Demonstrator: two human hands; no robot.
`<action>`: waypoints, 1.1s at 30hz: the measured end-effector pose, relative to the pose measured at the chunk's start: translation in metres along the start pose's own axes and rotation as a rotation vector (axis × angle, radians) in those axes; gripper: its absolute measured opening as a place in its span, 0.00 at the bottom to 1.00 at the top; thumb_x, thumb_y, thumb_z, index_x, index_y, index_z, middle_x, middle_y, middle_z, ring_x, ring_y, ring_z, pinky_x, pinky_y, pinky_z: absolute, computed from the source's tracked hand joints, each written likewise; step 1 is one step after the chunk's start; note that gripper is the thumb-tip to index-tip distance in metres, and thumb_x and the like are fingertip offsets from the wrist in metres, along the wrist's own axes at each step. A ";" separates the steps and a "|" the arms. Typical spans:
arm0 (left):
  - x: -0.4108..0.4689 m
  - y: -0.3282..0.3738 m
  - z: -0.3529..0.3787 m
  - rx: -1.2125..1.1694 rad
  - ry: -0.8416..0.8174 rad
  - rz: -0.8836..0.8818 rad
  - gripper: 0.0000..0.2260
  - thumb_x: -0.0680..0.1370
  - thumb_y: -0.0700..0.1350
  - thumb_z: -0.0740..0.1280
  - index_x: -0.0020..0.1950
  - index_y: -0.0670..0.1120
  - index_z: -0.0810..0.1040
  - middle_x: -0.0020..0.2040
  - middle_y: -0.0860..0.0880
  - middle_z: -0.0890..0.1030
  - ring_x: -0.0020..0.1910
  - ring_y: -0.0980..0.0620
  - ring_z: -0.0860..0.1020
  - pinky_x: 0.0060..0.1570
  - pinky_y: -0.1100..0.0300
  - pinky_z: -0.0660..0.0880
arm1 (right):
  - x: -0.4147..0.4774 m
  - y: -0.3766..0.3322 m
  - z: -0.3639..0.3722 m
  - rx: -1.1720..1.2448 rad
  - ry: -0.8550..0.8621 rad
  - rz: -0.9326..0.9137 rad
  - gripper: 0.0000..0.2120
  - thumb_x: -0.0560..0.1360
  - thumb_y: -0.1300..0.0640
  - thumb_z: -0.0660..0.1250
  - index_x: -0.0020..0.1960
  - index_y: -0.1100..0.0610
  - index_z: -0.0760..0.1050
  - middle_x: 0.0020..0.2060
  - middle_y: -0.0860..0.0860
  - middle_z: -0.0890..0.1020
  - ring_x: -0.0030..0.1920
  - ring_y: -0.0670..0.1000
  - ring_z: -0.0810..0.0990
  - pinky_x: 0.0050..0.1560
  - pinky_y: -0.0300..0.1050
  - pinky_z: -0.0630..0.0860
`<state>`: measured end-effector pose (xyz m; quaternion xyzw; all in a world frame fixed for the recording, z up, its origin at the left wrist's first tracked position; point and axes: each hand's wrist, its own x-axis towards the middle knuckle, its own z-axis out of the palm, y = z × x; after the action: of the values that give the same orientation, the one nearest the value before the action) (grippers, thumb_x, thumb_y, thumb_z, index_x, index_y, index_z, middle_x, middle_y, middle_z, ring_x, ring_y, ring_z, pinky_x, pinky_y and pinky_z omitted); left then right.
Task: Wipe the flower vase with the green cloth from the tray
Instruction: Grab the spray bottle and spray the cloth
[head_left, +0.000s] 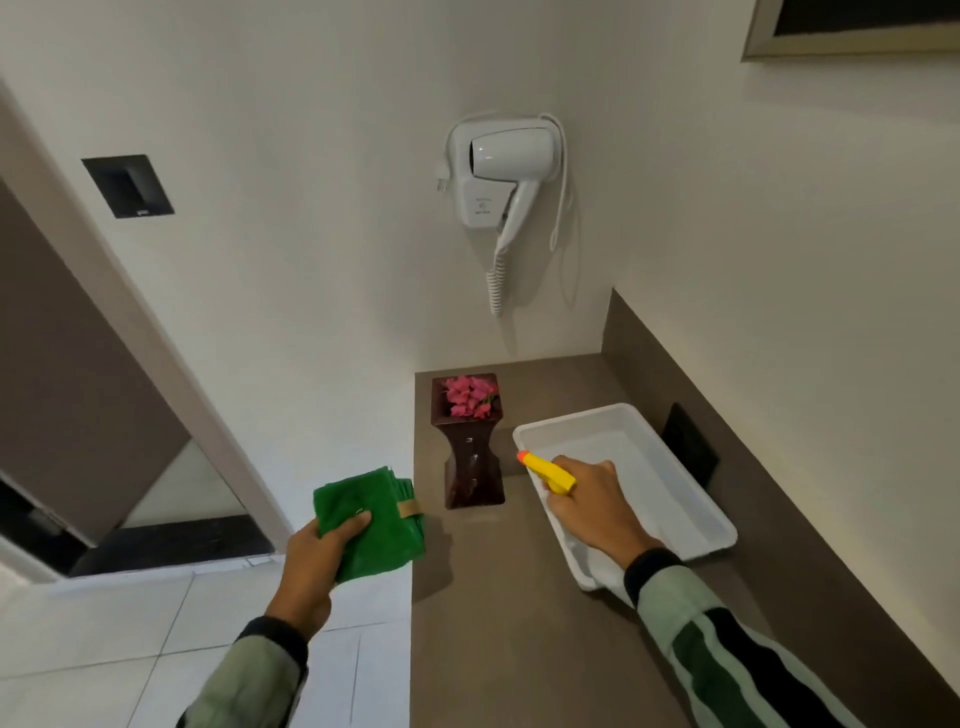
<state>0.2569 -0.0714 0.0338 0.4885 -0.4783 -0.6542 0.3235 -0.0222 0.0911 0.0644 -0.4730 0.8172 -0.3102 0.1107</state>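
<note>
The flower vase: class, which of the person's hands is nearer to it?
Right, narrowly. The right hand, holding a yellow spray bottle aimed at the flower vase, is just right of it. The left hand, holding the green cloth, sits lower left, off the counter edge.

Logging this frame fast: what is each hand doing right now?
Left hand: closed, holding the folded green cloth.
Right hand: closed, holding a yellow spray nozzle pointed toward the flower vase.
</note>
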 end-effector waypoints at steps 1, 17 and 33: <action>-0.002 0.000 -0.002 -0.039 0.000 -0.015 0.14 0.74 0.40 0.73 0.59 0.42 0.79 0.52 0.43 0.85 0.50 0.44 0.84 0.42 0.54 0.80 | -0.001 0.001 0.000 0.001 0.008 0.008 0.06 0.73 0.60 0.65 0.37 0.56 0.72 0.33 0.58 0.80 0.38 0.63 0.77 0.46 0.55 0.76; -0.015 -0.014 0.019 -0.144 -0.073 -0.134 0.13 0.74 0.40 0.71 0.59 0.44 0.81 0.49 0.45 0.88 0.52 0.44 0.85 0.42 0.53 0.82 | 0.049 0.046 -0.066 -0.099 0.286 0.376 0.22 0.75 0.40 0.59 0.56 0.56 0.76 0.48 0.60 0.82 0.45 0.63 0.79 0.46 0.52 0.75; -0.011 0.005 0.052 -0.058 -0.260 -0.130 0.15 0.75 0.42 0.71 0.61 0.42 0.80 0.53 0.44 0.87 0.52 0.44 0.85 0.46 0.52 0.83 | 0.039 0.063 -0.052 0.082 0.402 0.528 0.33 0.66 0.49 0.78 0.65 0.61 0.69 0.61 0.64 0.74 0.57 0.65 0.77 0.55 0.62 0.78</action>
<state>0.2109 -0.0473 0.0454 0.4202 -0.4643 -0.7450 0.2298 -0.1122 0.1016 0.0706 -0.1696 0.9039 -0.3903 0.0428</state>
